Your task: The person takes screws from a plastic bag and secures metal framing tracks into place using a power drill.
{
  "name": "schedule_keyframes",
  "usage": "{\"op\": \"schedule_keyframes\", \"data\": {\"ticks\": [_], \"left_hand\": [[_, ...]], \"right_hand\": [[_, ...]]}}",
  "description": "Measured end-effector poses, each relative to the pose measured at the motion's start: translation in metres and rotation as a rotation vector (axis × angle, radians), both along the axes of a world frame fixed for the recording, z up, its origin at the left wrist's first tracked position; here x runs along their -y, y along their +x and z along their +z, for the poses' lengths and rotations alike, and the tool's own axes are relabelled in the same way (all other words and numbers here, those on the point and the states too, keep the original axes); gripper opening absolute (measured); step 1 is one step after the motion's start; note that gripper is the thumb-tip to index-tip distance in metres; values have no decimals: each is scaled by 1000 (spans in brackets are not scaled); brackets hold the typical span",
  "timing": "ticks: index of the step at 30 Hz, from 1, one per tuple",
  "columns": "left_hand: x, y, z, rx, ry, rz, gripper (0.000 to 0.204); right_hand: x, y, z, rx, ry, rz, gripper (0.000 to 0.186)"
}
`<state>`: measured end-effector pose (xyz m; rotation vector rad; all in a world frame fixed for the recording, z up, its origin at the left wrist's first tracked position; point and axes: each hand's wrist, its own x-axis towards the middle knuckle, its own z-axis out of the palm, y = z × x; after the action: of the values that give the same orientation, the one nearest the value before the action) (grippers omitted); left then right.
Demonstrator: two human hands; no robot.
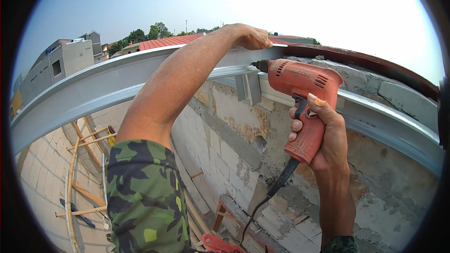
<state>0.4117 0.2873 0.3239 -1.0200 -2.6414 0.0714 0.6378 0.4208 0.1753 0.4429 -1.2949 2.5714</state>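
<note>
My right hand (328, 133) is wrapped round the handle of a dusty red corded drill (304, 80), fingers at its black trigger. The drill's black chuck (262, 65) points left, its tip close against a galvanised steel beam (161, 77); whether it touches I cannot tell. My left arm, in a camouflage sleeve, reaches up across that beam. At its top edge my left hand (253, 36) is closed, the fingers curled over and partly hidden. Just below the chuck, a short metal bracket (248, 88) hangs beside the beam's lower flange.
A rough block wall (225, 136) drops away beneath the beam. Bamboo poles (72, 182) form a scaffold at lower left. The drill's black cord (255, 208) runs downward past a red object (218, 242). A dark red metal edge (370, 63) borders the right; a red roof (168, 42) lies beyond.
</note>
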Motion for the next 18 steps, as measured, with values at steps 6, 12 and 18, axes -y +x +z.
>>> {"op": "schedule_keyframes", "data": {"ticks": [6,12,18], "left_hand": [[-6,-18,5,33,-45,-6,50],[-2,-17,2,-19,-25,8,51],[-6,-20,4,45,-51,48,51]], "right_hand": [[2,2,-9,-11,35,-72,27],[-11,-6,-18,-62,407,-201,32],[-31,-6,-14,-6,566,-301,17]]}}
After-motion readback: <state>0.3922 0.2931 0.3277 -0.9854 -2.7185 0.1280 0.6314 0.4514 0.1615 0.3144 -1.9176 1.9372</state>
